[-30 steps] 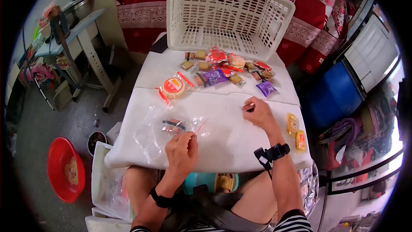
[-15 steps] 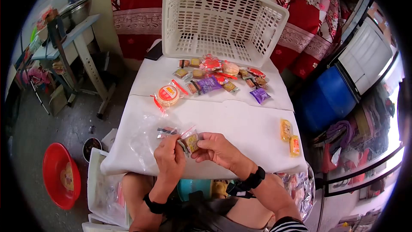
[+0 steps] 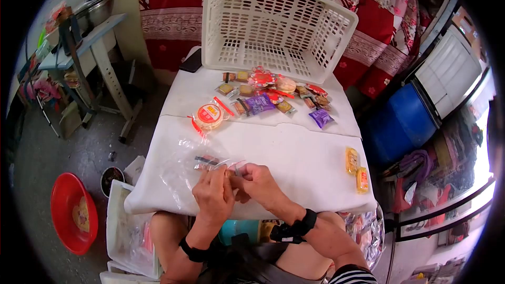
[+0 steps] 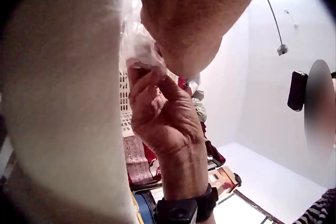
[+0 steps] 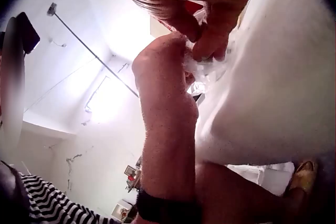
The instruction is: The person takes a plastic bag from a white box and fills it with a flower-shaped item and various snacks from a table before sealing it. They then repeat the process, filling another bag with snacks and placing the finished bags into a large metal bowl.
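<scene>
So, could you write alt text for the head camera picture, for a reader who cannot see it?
Seen from above, a person's left hand and right hand pinch a clear bag at the near edge of a white table. Wrapped snacks lie farther back, before a white basket tipped on its side.

**Person: clothing and worn gear**

- Left hand [image 3: 213, 194], right hand [image 3: 258, 181]: bare, ungloved.
- Left wristband [image 3: 192, 251]: broad black strap, close-fitting.
- Right wristband [image 3: 300, 224]: black strap with a small black block hanging from its underside. The left wrist view shows a round stud on the band.
- Striped sleeve [image 3: 359, 274]: narrow black-and-white stripes on the right upper arm. The same stripes appear at the edge of both wrist views.
- Forearms: uncovered from sleeve to strap.
- Chest strap [image 3: 263, 265]: dark grey webbing over dark grey fabric.
- Legs: bare at the knee.
</scene>
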A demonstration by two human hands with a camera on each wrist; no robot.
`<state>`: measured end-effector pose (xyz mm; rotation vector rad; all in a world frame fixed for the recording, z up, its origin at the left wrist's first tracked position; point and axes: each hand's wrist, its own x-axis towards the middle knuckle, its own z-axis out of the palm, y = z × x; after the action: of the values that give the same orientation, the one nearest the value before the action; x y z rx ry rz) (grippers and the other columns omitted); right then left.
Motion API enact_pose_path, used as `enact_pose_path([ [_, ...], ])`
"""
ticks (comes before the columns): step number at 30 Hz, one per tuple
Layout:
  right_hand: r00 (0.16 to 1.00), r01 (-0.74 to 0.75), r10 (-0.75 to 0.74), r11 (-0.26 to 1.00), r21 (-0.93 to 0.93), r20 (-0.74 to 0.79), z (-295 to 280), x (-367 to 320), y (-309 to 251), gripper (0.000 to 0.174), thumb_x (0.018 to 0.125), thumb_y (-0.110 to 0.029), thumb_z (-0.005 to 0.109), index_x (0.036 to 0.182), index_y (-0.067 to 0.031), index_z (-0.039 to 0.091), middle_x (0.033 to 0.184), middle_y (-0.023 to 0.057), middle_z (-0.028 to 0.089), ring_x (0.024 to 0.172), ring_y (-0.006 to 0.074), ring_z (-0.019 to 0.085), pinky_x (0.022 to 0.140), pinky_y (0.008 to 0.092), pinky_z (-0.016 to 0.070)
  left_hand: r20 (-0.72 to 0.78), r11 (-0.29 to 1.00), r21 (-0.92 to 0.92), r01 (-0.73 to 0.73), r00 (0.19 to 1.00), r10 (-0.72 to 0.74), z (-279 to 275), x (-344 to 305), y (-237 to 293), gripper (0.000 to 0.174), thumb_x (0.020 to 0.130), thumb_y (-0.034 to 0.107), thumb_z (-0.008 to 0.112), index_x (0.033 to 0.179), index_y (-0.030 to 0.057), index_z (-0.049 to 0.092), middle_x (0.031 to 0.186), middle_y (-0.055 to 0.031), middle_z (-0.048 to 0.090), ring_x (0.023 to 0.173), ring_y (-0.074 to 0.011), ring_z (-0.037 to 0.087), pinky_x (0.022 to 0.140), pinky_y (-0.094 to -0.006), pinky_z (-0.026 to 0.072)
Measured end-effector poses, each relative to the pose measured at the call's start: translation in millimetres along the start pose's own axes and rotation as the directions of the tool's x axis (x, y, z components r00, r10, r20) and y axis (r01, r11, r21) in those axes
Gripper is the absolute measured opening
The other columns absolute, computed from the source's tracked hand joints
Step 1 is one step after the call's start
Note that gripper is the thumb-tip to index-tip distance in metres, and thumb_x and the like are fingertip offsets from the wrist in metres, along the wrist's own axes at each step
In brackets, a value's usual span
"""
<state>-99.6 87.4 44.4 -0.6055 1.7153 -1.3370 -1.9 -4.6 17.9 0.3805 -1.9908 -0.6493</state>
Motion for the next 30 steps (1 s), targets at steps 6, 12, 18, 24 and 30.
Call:
enact_pose_path([
  [6,0.964,0.163,-0.202,0.964,0.212,0.175,-1.7,16.4,19.1,0.019,0.088,-0.017,0.057,0.098,-0.0008,0.057,0.075,0.0045,0.062,0.061,0.0078,0.055,0.050,0.0210,0.0452,0.023,0.993,-0.118,-0.010,1.000,0.013,-0.1,-5.4,6.6,0.013,0.080,-0.003,0.054,0.092,-0.0025,0.059,0.074,-0.0178,0.059,0.063,-0.0336,0.057,0.056,-0.0386,0.0443],
  [12,0.937,0.046,0.023,0.981,-0.190,0.348,-39.1,20.2,-22.9,0.027,0.086,-0.022,0.056,0.101,-0.0003,0.063,0.082,0.0045,0.066,0.061,0.0062,0.054,0.050,0.0200,0.0440,0.025,0.990,-0.141,0.011,1.000,-0.007,4.1,-6.8,2.6,0.012,0.080,-0.005,0.053,0.091,-0.0024,0.059,0.072,-0.0167,0.058,0.060,-0.0311,0.056,0.053,-0.0366,0.0423],
  [18,0.750,0.054,-0.577,0.541,-0.839,-0.323,-137.8,90.0,-18.6,0.021,0.079,-0.019,0.058,0.094,-0.0056,0.064,0.084,0.0152,0.065,0.080,0.0319,0.062,0.071,0.0447,0.0471,0.011,0.981,-0.186,0.061,0.998,-0.061,10.5,-8.5,-0.9,0.013,0.077,-0.005,0.056,0.089,-0.0019,0.059,0.065,-0.0160,0.056,0.057,-0.0326,0.055,0.051,-0.0381,0.0426],
  [24,0.767,-0.062,-0.595,0.302,-0.951,-0.239,-158.3,138.8,-5.4,0.042,0.076,-0.018,0.060,0.117,-0.0086,0.052,0.112,0.0160,0.056,0.107,0.0315,0.050,0.088,0.0470,0.0406,0.006,0.975,-0.208,0.075,0.997,-0.075,14.1,-9.3,-3.8,0.012,0.077,-0.006,0.056,0.088,-0.0021,0.059,0.064,-0.0165,0.056,0.057,-0.0326,0.055,0.051,-0.0374,0.0423],
  [30,0.785,-0.203,-0.558,0.179,-0.963,-0.269,-141.9,126.6,-16.4,0.037,0.074,-0.016,0.065,0.105,0.0011,0.054,0.096,0.0159,0.062,0.088,0.0294,0.058,0.076,0.0428,0.0473,0.020,0.966,-0.217,0.138,0.990,-0.137,13.3,-6.8,-4.5,0.011,0.078,-0.006,0.056,0.088,-0.0023,0.058,0.065,-0.0168,0.056,0.057,-0.0324,0.055,0.051,-0.0365,0.0421],
])
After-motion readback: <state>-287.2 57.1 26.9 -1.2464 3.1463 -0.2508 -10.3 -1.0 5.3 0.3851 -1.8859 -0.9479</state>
